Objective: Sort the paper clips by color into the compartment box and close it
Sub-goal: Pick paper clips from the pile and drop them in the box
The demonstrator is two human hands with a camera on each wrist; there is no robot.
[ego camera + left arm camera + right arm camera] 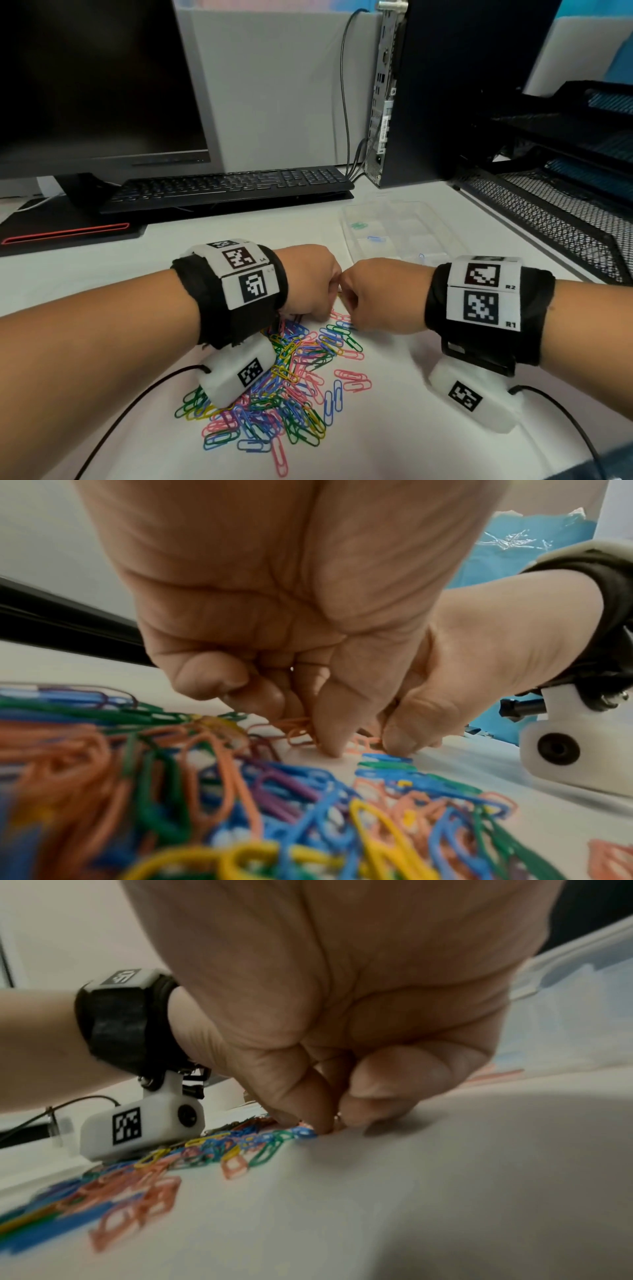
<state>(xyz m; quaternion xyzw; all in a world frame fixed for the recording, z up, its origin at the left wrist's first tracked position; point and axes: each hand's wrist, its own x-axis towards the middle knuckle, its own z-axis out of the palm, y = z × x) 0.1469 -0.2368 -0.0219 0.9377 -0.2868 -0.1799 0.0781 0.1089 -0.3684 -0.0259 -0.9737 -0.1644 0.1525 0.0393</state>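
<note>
- paper clips [291, 387] lie in a mixed heap of pink, blue, green, yellow and purple on the white surface [394, 428] right in front of me, with a few pink and blue ones strayed to the heap's right edge.
- my left hand [308, 281] is at the far edge of the heap, knuckles up, its fingers [329, 739] curled down with the thumb tip on the surface; thin pink clips [294, 727] sit just behind the thumb, but i cannot tell for sure whether i am pinching one.
- my right hand [380, 294] is knuckle to knuckle with the left, its fingers [308, 1104] bunched tight at the surface beside a blue and a green clip; something small shows between thumb and forefinger, too blurred to name.
- compartment box [400, 229], clear plastic, lies open on the surface beyond my right hand, well apart from the heap; one cell holds green clips [359, 225] and the next cell nearer me holds blue clips [375, 238].
- keyboard [233, 186] and a dark monitor [99, 82] stand at the back, a computer tower [445, 92] behind the box, black mesh trays [561, 192] to the right.
</note>
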